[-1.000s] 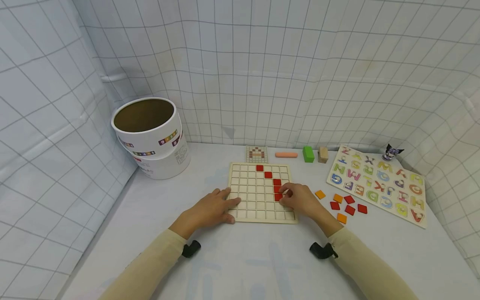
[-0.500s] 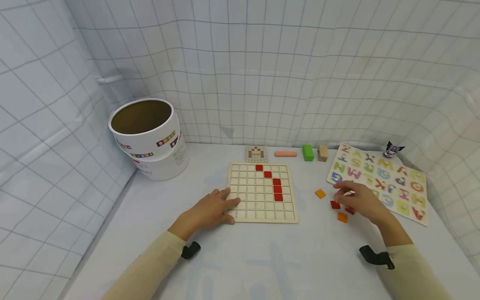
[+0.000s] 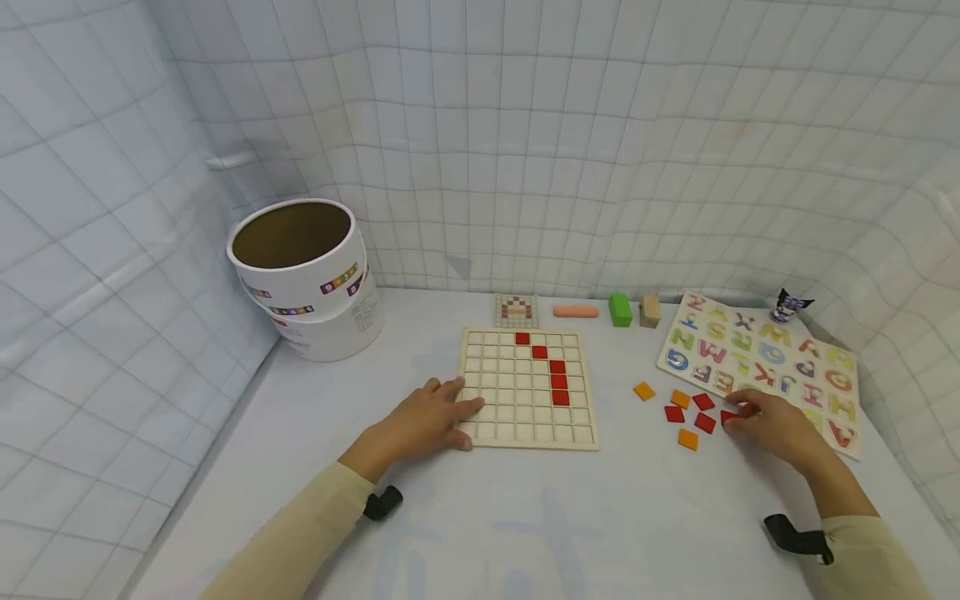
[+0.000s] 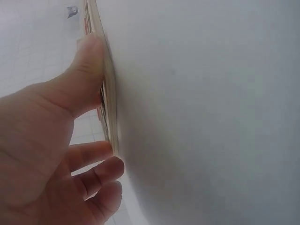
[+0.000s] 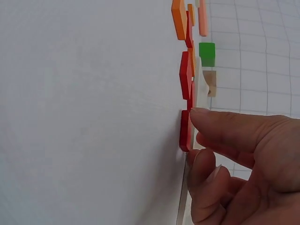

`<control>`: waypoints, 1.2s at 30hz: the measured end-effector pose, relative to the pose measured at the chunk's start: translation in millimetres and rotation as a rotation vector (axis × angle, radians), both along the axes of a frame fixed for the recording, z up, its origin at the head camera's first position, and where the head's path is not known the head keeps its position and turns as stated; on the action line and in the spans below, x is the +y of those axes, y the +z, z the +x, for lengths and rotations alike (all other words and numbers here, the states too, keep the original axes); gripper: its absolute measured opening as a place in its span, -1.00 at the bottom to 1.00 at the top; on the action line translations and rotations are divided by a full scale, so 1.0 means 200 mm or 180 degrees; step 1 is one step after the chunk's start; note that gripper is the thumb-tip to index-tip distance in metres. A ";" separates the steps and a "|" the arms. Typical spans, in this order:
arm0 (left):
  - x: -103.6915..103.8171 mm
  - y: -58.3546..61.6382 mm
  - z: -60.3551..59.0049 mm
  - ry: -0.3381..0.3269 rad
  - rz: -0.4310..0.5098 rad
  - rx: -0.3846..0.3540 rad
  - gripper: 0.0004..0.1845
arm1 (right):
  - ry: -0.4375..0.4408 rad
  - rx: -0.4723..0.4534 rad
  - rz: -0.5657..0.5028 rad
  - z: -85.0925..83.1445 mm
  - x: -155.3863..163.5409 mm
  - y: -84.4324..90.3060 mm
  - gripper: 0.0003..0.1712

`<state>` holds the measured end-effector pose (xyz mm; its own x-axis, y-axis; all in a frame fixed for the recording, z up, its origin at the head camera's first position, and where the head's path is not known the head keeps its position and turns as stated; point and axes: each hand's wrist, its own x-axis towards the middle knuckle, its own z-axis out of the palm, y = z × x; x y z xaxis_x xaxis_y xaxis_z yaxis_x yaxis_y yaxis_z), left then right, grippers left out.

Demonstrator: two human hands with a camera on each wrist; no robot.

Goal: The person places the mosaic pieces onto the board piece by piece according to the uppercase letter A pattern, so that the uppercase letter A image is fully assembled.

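A wooden grid board (image 3: 506, 432) lies flat on the table, with several red tiles set in its squares in a bent line on the right side. My left hand (image 3: 425, 422) rests on the board's left edge, fingers spread over the rim; the left wrist view has the thumb and fingers against the board's side. To the right of the board, my right hand (image 3: 780, 432) pinches a red tile (image 5: 185, 131) at its two ends between thumb and finger, down at the tabletop. Loose red tiles (image 3: 704, 423) and orange tiles (image 3: 687, 439) lie just left of that hand.
An alphabet puzzle board (image 3: 757, 367) lies behind the right hand, with a small figurine (image 3: 787, 306) beyond it. A pattern card (image 3: 517, 312), a salmon stick (image 3: 576, 312), a green block (image 3: 620, 310) and a wooden block (image 3: 649, 312) line the back. A white bucket (image 3: 337, 321) stands at left.
My right hand has moved right from the red tiles on the grid board, over the loose tiles, to the rightmost red one. The left hand stays on the board's edge.
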<state>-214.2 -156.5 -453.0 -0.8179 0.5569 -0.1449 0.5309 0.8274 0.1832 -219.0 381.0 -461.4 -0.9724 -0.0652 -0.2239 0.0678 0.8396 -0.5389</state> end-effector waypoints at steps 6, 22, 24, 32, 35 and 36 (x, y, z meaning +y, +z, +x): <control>0.00 -0.01 0.00 -0.0030 0.0020 0.0078 -0.21 | 0.0008 -0.0021 -0.0117 -0.01 0.01 -0.04 -0.49; -0.04 0.00 -0.07 0.0212 0.0060 -0.0141 -0.10 | -0.0086 -0.0069 -0.0478 0.01 0.05 -0.07 -0.42; -0.05 0.01 -0.09 0.0208 0.0020 -0.0171 -0.09 | -0.0092 -0.0061 -0.0575 0.01 0.05 -0.08 -0.40; -0.04 0.02 -0.10 0.0236 -0.0036 -0.0414 -0.08 | -0.0230 0.0047 -0.1068 0.01 0.06 -0.07 -0.38; -0.04 0.02 -0.10 0.0223 -0.0078 -0.0406 -0.07 | -0.0331 0.0073 -0.1361 0.00 0.06 -0.06 -0.44; -0.03 0.02 -0.11 0.0200 -0.0098 -0.0384 -0.06 | -0.0362 0.0070 -0.1477 -0.01 0.06 -0.05 -0.47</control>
